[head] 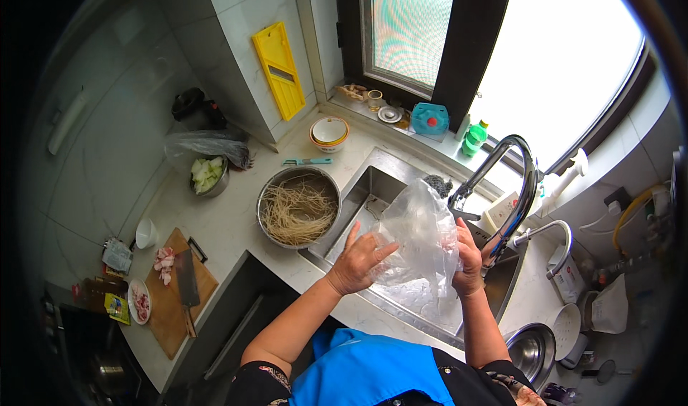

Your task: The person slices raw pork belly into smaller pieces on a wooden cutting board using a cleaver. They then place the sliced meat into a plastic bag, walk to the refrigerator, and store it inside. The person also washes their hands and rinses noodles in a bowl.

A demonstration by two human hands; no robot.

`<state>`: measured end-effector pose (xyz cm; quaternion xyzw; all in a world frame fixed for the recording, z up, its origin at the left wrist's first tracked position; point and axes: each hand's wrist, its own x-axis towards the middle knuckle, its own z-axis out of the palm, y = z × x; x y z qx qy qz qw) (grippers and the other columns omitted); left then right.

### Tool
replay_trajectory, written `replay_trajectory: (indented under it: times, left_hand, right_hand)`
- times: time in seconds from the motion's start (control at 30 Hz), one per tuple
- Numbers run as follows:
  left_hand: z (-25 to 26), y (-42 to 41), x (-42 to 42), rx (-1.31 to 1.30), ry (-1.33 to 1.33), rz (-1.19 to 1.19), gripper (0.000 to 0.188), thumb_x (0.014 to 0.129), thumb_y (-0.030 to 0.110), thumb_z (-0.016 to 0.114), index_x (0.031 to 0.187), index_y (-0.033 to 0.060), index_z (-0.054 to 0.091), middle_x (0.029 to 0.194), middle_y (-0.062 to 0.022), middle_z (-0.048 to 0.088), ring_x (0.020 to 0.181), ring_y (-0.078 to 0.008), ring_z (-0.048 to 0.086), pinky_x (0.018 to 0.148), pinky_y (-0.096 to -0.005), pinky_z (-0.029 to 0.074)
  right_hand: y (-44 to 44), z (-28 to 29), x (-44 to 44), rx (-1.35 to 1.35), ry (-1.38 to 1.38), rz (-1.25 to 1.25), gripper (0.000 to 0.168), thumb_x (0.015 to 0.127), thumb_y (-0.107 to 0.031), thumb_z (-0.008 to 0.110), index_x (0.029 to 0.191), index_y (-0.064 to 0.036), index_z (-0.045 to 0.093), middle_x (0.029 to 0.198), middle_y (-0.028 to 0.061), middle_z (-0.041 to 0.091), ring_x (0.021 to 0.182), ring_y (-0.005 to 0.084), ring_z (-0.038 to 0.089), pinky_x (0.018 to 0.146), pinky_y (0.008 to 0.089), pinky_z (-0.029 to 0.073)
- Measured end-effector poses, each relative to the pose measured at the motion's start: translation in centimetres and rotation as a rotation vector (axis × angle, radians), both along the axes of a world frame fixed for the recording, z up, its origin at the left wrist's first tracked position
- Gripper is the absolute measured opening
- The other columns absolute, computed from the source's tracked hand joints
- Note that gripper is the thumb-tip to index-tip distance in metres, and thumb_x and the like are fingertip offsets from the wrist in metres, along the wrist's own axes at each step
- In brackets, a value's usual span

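Over the steel sink (430, 309), a clear plastic bag (422, 234) is spread between both hands. My left hand (360, 258) touches the bag's left side, its thumb and fingers apart; whether it grips the film is unclear. On the right side, my right hand (467, 255) holds the bag with the fingers partly behind the plastic. A steel bowl (259, 207) of dry-looking thin noodles (295, 228) stands left of the sink. A teal-handled peeler (309, 161) lies behind that bowl.
A chrome faucet (508, 142) arches close beyond my right hand. At the left, a cleaver (187, 277) and cut meat (164, 263) lie on a wooden board (166, 325). A bowl of chopped greens (207, 175), stacked bowls (329, 132) and a green bottle (474, 139) stand further back.
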<state>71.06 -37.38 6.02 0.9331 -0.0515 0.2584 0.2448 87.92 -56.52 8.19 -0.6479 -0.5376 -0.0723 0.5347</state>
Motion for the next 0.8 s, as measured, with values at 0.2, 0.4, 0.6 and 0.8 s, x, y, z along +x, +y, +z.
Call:
replay_trajectory:
  times: [0.2,0.4,0.6,0.8]
  left_hand:
    - [4.1,4.1,-2.6,-0.725,0.323,-0.444,0.059,0.076,0.021,0.063,0.131,0.0120,0.042,0.111,-0.0103,0.055,0.103,-0.0224,0.052,0.104,-0.0448,0.027]
    - [4.6,4.8,3.6,-1.170,0.261,-0.139,0.030,0.087,0.014,0.055,0.115,0.0034,0.054,0.115,-0.0065,0.055,0.103,-0.0132,0.052,0.092,-0.0281,0.039]
    - [6.9,3.4,5.2,-1.036,0.189,-0.182,0.010,0.088,0.009,0.054,0.096,0.0031,0.057,0.088,-0.0020,0.059,0.082,-0.0095,0.055,0.073,-0.0229,0.044]
    - [11.9,1.8,5.1,0.156,-0.122,-0.066,0.014,0.074,0.004,0.060,0.087,0.0103,0.057,0.083,-0.0043,0.057,0.074,-0.0218,0.057,0.067,-0.0304,0.042]
  right_hand:
    - [-0.9,0.0,-0.1,0.016,0.375,0.017,0.022,0.065,-0.008,0.068,0.087,-0.007,0.063,0.102,0.0088,0.062,0.103,0.0283,0.053,0.104,0.0500,0.023]
    - [0.6,-0.7,-0.8,0.008,0.430,0.255,0.021,0.068,-0.011,0.069,0.089,-0.006,0.065,0.105,0.0087,0.061,0.106,0.0255,0.051,0.106,0.0497,0.019]
    - [0.2,-8.5,0.6,0.152,1.134,0.205,0.035,0.083,-0.013,0.059,0.114,0.001,0.053,0.110,0.0074,0.058,0.096,0.0162,0.056,0.088,0.0273,0.044]
    - [-0.9,-10.4,0.2,0.263,1.187,0.230,0.033,0.084,-0.011,0.057,0.114,0.001,0.054,0.108,0.0091,0.060,0.098,0.0173,0.057,0.086,0.0294,0.046]
